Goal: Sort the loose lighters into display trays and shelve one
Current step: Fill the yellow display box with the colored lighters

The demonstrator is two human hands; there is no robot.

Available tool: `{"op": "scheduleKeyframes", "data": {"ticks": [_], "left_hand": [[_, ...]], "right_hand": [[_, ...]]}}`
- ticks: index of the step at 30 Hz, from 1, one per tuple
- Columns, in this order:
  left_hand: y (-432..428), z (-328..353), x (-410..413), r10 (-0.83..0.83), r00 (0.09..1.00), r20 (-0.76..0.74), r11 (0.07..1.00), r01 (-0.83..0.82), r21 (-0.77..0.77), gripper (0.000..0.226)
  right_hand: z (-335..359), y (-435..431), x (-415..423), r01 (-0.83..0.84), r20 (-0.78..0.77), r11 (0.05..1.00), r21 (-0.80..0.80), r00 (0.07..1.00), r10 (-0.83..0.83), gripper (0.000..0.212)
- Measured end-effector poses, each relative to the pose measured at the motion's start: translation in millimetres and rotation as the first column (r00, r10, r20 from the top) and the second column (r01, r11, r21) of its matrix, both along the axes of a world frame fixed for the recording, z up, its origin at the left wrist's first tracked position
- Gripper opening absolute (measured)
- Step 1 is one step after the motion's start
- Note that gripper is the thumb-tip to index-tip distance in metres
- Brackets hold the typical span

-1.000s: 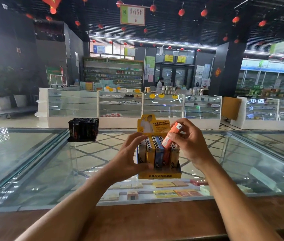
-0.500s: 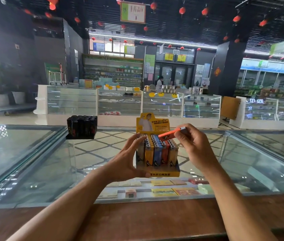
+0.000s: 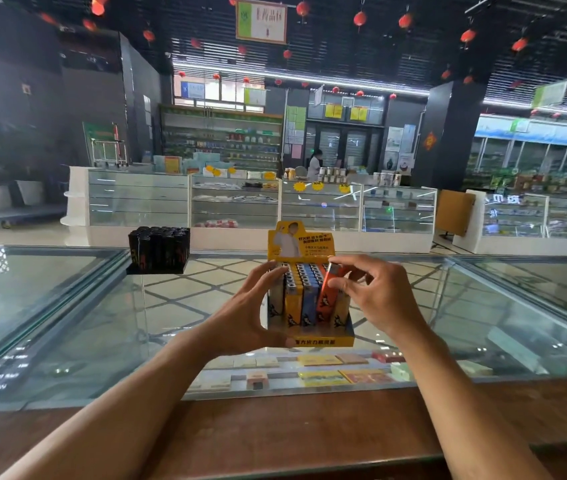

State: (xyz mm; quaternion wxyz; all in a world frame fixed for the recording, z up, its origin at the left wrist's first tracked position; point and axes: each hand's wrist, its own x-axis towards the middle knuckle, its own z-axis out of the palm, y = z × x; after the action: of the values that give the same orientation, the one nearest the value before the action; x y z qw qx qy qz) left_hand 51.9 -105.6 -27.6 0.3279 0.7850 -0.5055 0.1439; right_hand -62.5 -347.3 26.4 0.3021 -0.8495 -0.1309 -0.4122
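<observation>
Since the orange plastic lighter (image 3: 327, 296) has tipped upright, I'm slotting it into the yellow cardboard tray (image 3: 323, 341): right hand (image 3: 381, 301) pinching it, left hand (image 3: 240, 322) gripping tray.

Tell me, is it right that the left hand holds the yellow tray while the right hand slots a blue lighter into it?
Not quite: the lighter is orange, not blue. The head view shows the left hand holding the yellow tray while the right hand slots an orange lighter into it.
</observation>
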Motion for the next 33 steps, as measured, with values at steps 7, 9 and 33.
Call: {"op": "scheduleKeyframes", "data": {"ticks": [7, 9, 33], "left_hand": [[1, 3, 1, 0.024, 0.999, 0.031, 0.999, -0.025, 0.025, 0.12], [1, 4, 0, 0.027, 0.999, 0.03, 0.999, -0.028, 0.027, 0.119], [8, -6, -7, -0.075, 0.919, -0.388, 0.995, 0.045, -0.087, 0.127]], "right_hand": [[-5, 2, 7, 0.054, -0.035, 0.988, -0.143, 0.998, -0.059, 0.039], [-6, 2, 9, 0.068, -0.037, 0.985, -0.161, 0.997, -0.075, 0.039], [-43, -7, -16, -0.046, -0.543, 0.989, 0.139, 0.832, 0.115, 0.122]]}}
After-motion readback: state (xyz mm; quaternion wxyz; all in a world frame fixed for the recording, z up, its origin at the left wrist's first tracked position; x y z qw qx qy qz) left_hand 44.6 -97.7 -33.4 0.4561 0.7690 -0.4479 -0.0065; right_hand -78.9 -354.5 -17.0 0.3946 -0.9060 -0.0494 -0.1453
